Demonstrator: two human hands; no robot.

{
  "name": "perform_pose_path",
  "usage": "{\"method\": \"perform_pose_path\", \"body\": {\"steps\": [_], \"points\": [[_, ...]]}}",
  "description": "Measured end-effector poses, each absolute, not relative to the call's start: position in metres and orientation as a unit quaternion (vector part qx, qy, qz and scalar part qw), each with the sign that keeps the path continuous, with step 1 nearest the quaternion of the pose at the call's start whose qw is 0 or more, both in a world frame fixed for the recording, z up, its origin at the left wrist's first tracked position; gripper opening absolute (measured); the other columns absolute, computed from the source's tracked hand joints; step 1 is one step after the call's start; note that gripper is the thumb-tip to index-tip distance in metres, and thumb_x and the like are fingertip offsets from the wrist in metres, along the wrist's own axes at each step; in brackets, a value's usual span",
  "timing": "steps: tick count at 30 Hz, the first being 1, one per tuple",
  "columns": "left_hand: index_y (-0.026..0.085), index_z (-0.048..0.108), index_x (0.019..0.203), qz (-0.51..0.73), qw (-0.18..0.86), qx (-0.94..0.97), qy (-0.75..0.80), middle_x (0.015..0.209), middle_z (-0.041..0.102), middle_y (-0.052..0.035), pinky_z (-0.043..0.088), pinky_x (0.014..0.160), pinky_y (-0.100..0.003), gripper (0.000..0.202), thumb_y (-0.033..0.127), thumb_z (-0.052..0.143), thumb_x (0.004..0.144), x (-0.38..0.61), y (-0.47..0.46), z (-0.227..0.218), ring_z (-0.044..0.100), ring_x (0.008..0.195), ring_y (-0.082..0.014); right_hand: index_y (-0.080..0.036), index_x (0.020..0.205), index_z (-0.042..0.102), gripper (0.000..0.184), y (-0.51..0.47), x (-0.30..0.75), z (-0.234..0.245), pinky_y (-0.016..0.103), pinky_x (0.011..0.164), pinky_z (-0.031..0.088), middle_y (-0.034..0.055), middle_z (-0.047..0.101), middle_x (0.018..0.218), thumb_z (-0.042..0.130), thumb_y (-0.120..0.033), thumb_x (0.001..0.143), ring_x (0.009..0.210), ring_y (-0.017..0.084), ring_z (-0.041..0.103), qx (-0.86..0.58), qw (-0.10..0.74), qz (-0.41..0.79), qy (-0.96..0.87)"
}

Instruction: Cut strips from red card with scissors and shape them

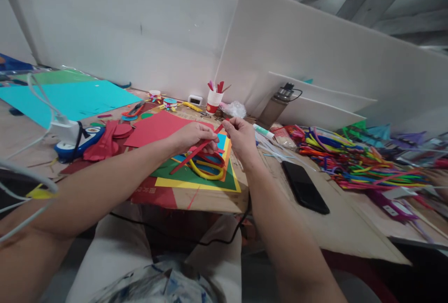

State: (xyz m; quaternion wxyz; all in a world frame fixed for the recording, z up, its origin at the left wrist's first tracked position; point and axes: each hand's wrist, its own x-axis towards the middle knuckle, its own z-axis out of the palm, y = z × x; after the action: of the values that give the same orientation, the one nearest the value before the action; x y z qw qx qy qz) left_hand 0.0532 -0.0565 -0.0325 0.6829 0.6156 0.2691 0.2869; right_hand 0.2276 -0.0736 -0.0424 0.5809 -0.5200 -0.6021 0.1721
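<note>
A narrow red strip (186,159), which looks like paper, runs slantwise between my two hands. My left hand (196,137) is closed on its middle part, with the lower end sticking out toward me. At the upper end, my right hand (238,136) pinches the strip between thumb and fingers. Just below the hands lie scissors with yellow and red handles (209,174); their blades are hidden. They rest on a stack of coloured sheets, with a green sheet (227,182) and a yellow sheet (196,187) showing. A red sheet (157,128) lies behind my left hand.
At the back stands a paper cup (213,101) holding red pieces, with a dark bottle (276,106) to its right. A black phone (304,186) lies right of my forearm, near many coloured pipe cleaners (336,154). A power strip (79,144) and cables are on the left.
</note>
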Motion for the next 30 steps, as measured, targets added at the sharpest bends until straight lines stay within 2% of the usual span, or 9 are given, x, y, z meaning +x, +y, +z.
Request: {"method": "perform_pose_path", "body": {"steps": [6,9,12,15,18,22,26,30], "points": [[0.008,0.069,0.074,0.286,0.679,0.615,0.281,0.066,0.072,-0.0113,0.054,0.059,-0.025,0.017,0.025,0.066,0.077,0.052,-0.059,-0.031,0.067,0.055,-0.0152,-0.019,0.067,0.056,0.025,-0.073,0.235,-0.037,0.025,0.051,0.033,-0.0049,0.047,0.054,0.062,-0.041,0.078,0.051,0.01,0.04,-0.519,0.635,0.171,-0.546],[0.008,0.069,0.075,0.282,0.684,0.611,0.282,0.068,0.073,-0.012,0.055,0.06,-0.026,0.019,0.027,0.069,0.076,0.051,-0.057,-0.033,0.067,0.056,-0.0155,-0.019,0.071,0.059,0.028,-0.07,0.236,-0.038,0.024,0.05,0.034,-0.0051,0.048,0.055,0.062,-0.045,0.078,0.049,0.009,0.04,-0.508,0.658,0.214,-0.513],[0.008,0.069,0.076,0.293,0.694,0.596,0.278,0.067,0.072,-0.0111,0.055,0.061,-0.025,0.019,0.027,0.071,0.076,0.051,-0.056,-0.034,0.066,0.055,-0.0141,-0.019,0.075,0.06,0.037,-0.069,0.232,-0.04,0.023,0.05,0.037,-0.0033,0.054,0.062,0.065,-0.055,0.074,0.05,0.008,0.044,-0.5,0.631,0.296,-0.514],[0.008,0.069,0.076,0.305,0.704,0.577,0.279,0.066,0.071,-0.0099,0.055,0.06,-0.024,0.017,0.025,0.07,0.078,0.051,-0.055,-0.033,0.066,0.054,-0.0131,-0.019,0.069,0.058,0.042,-0.071,0.225,-0.042,0.023,0.05,0.038,-0.0026,0.055,0.059,0.067,-0.059,0.07,0.05,0.009,0.046,-0.489,0.574,0.351,-0.555],[0.007,0.07,0.079,0.307,0.699,0.584,0.276,0.066,0.071,-0.0095,0.054,0.06,-0.023,0.018,0.025,0.068,0.081,0.051,-0.054,-0.034,0.065,0.054,-0.0124,-0.019,0.061,0.055,0.037,-0.073,0.222,-0.044,0.023,0.047,0.032,-0.0042,0.05,0.051,0.07,-0.052,0.07,0.047,0.008,0.042,-0.489,0.535,0.347,-0.595],[0.009,0.072,0.083,0.289,0.677,0.617,0.279,0.073,0.073,-0.0097,0.055,0.064,-0.024,0.027,0.036,0.074,0.079,0.051,-0.052,-0.039,0.067,0.06,-0.0121,-0.02,0.06,0.053,0.03,-0.071,0.227,-0.043,0.023,0.047,0.03,-0.0056,0.047,0.049,0.068,-0.042,0.072,0.046,0.008,0.038,-0.499,0.584,0.3,-0.566],[0.01,0.072,0.083,0.277,0.666,0.63,0.289,0.077,0.074,-0.0103,0.055,0.065,-0.025,0.032,0.04,0.077,0.075,0.051,-0.051,-0.042,0.068,0.063,-0.0126,-0.02,0.062,0.053,0.029,-0.071,0.23,-0.041,0.024,0.048,0.031,-0.0053,0.047,0.05,0.064,-0.044,0.075,0.047,0.008,0.039,-0.497,0.615,0.277,-0.545],[0.01,0.073,0.084,0.281,0.672,0.625,0.282,0.076,0.074,-0.0099,0.055,0.067,-0.025,0.032,0.041,0.076,0.076,0.051,-0.05,-0.042,0.068,0.064,-0.0124,-0.019,0.063,0.055,0.031,-0.075,0.225,-0.039,0.024,0.049,0.033,-0.0047,0.05,0.051,0.069,-0.046,0.071,0.048,0.009,0.042,-0.497,0.551,0.321,-0.588]]}}
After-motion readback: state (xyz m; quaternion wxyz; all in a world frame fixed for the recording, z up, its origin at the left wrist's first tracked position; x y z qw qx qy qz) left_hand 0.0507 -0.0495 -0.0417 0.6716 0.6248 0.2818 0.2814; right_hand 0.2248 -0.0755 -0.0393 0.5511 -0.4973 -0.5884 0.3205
